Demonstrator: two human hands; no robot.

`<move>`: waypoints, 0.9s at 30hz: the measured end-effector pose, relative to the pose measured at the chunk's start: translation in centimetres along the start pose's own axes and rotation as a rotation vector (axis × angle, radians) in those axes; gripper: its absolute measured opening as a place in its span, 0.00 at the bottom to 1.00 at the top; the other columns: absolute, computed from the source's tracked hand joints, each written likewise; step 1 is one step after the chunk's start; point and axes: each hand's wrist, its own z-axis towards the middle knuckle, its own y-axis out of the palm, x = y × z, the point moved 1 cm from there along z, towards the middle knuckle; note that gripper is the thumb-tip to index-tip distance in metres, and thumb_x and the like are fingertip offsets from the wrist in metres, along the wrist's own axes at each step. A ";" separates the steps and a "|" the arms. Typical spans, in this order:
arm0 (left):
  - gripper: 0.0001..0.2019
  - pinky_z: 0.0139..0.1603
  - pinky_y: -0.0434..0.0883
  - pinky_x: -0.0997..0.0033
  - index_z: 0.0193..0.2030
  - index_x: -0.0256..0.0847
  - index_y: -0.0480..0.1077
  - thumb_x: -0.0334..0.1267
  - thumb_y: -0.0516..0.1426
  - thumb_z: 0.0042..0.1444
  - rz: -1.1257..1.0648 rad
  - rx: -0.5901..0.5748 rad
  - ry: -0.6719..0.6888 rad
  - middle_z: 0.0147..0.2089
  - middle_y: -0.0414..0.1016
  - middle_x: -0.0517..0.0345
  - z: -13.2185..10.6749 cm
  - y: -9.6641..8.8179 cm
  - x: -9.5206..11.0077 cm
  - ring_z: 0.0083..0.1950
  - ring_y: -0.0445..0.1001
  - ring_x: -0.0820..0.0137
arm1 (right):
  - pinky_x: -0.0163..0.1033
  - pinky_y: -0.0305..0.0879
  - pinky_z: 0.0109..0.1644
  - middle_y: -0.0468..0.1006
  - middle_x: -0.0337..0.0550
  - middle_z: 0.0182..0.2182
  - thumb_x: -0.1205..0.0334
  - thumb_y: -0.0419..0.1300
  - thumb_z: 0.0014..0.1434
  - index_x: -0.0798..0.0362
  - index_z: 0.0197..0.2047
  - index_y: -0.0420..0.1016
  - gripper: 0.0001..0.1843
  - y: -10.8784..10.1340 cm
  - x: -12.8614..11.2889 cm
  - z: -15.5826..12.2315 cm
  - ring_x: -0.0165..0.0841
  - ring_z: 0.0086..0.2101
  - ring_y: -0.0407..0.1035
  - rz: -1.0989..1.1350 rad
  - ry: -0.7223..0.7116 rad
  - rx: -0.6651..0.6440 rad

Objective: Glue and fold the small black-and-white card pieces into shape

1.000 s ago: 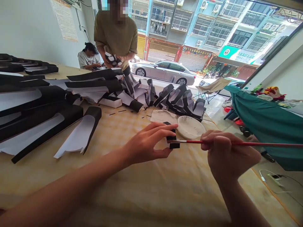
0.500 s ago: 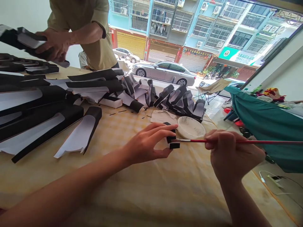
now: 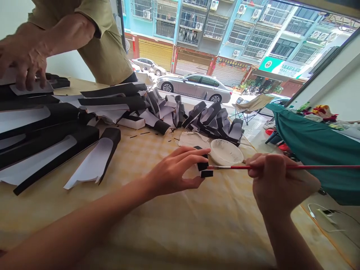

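My left hand [image 3: 174, 170] pinches a small folded black card piece [image 3: 203, 167] between thumb and fingers, just above the yellow checked tablecloth [image 3: 180, 225]. My right hand [image 3: 277, 183] is closed round a long red-handled brush [image 3: 295, 167], held level. The brush tip touches the black card piece from the right. Just behind the piece sits a shallow white dish [image 3: 226, 152].
Long black-and-white folded card pieces [image 3: 56, 146] cover the table's left. A heap of smaller folded pieces [image 3: 213, 120] lies at the back. Another person's hand [image 3: 24, 63] presses on the stack at far left. A green-covered table [image 3: 317, 150] stands to the right.
My right hand has slid a little to the right with the brush. The other person has come up to the table's left side and lowered a hand onto the stack there.
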 end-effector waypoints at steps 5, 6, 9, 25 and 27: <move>0.17 0.51 0.75 0.62 0.47 0.37 0.66 0.30 0.60 0.49 0.002 -0.006 -0.009 0.53 0.74 0.45 0.0 0.0 0.0 0.51 0.73 0.64 | 0.33 0.61 0.18 0.68 0.34 0.12 0.62 0.62 0.51 0.54 0.17 0.73 0.13 0.4 -0.5 -0.4 0.26 0.14 0.64 0.026 0.016 -0.126; 0.17 0.51 0.75 0.62 0.47 0.37 0.66 0.30 0.60 0.49 0.004 -0.007 -0.011 0.54 0.74 0.45 0.0 0.0 0.0 0.52 0.73 0.64 | 0.32 0.61 0.17 0.69 0.34 0.12 0.62 0.63 0.51 0.54 0.17 0.74 0.13 0.4 -0.5 -0.4 0.26 0.15 0.64 0.004 0.029 -0.127; 0.17 0.51 0.75 0.62 0.47 0.37 0.66 0.31 0.60 0.49 0.004 -0.009 -0.009 0.53 0.74 0.45 0.0 0.0 0.0 0.52 0.73 0.64 | 0.33 0.61 0.18 0.71 0.35 0.13 0.62 0.62 0.52 0.54 0.18 0.74 0.12 0.1 -0.3 -0.1 0.26 0.14 0.64 -0.063 0.049 -0.030; 0.18 0.51 0.75 0.61 0.48 0.37 0.66 0.30 0.61 0.49 0.011 -0.001 -0.003 0.53 0.75 0.45 0.1 -0.2 0.0 0.51 0.74 0.64 | 0.36 0.61 0.21 0.69 0.37 0.16 0.62 0.56 0.57 0.55 0.20 0.73 0.16 -2.2 0.7 3.7 0.28 0.16 0.64 0.023 -0.033 0.171; 0.18 0.51 0.75 0.61 0.48 0.38 0.67 0.30 0.61 0.49 0.015 -0.005 -0.009 0.53 0.75 0.46 0.3 -0.3 0.0 0.52 0.74 0.64 | 0.37 0.64 0.29 0.72 0.40 0.24 0.62 0.55 0.57 0.53 0.29 0.77 0.11 -4.0 2.6 5.9 0.31 0.25 0.69 -0.148 -0.063 0.107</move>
